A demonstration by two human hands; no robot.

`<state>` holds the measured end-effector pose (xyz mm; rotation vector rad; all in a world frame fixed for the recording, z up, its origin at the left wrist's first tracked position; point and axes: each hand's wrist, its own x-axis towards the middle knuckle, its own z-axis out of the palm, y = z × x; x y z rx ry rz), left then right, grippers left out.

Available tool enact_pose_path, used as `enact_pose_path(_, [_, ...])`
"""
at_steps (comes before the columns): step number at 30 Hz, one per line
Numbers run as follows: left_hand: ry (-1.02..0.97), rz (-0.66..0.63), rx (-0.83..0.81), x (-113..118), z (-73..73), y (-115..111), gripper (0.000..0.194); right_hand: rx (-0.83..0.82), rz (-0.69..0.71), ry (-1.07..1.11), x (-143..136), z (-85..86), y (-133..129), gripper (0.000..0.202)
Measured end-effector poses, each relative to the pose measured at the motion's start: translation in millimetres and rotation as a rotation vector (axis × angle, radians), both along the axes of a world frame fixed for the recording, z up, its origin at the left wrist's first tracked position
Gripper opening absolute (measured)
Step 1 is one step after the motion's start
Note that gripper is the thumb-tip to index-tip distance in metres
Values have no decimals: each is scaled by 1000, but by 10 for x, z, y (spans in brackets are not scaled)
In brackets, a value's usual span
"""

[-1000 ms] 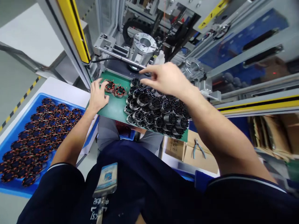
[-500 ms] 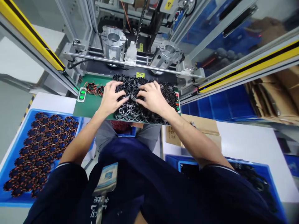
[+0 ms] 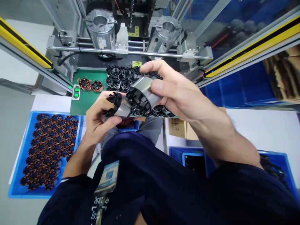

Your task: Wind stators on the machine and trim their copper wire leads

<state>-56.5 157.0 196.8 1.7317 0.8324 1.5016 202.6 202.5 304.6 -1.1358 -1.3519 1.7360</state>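
My left hand [image 3: 97, 120] grips a motor stator core [image 3: 123, 107], a silvery ring with black toothed plastic at its end. Another stator core [image 3: 147, 90], tilted toward me, is held between the thumb and fingers of my right hand [image 3: 174, 89]. The two cores are close together, above the green work surface [image 3: 81, 107]. Behind and below them stand rows of similar unwound cores [image 3: 114, 82], partly hidden by my hands. Left of these rows lie two stators wound with copper wire [image 3: 97, 85].
Two metal cylinder fixtures [image 3: 100, 29] stand on the machine behind a horizontal rod [image 3: 91, 51]. A green-lit button box [image 3: 76, 92] sits at the surface's left edge. A blue tray [image 3: 21, 195] of wound stators is at left; blue bins [image 3: 175, 153] and cardboard [image 3: 192, 132] are at right.
Both hands have risen from the rows toward me, each lifting a stator core and tilting it. My view has shifted slightly closer to the work surface.
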Motion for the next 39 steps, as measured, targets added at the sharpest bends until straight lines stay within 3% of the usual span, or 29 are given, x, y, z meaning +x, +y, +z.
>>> enact_pose_path(12, [35,58,-40,16,-84,-54,37,-85,89,52,123,-159,-113,45])
enact_pose_path(18, [-4,42,-115,-20,-152,-40,29,-153,106,92,182,-251,-35,67])
enact_pose_path(21, [-69,84,-189,-46,-235,-27,27,-109,106,49,269,-238,112,82])
enact_pose_path(25, [-179,106,-448,-62,-362,8,24,164,-27,-189,478,-130,674,74])
enact_pose_path(28, [-395,86,-666,-21,-379,54,24,562,-201,-550,694,-72,1414,71])
enact_pose_path(30, [-513,53,-738,7,-346,74,21,785,-245,-798,840,-87,1949,66])
enact_pose_path(34, [-535,40,-769,-17,-291,37,16,850,-172,-1173,1027,-221,2753,60])
enact_pose_path(36, [-517,101,-798,-54,-298,1,19,826,-103,-1258,1058,-289,2967,62])
enact_pose_path(39, [-504,166,-839,-88,-325,-5,32,808,10,-1266,1067,-320,3128,47])
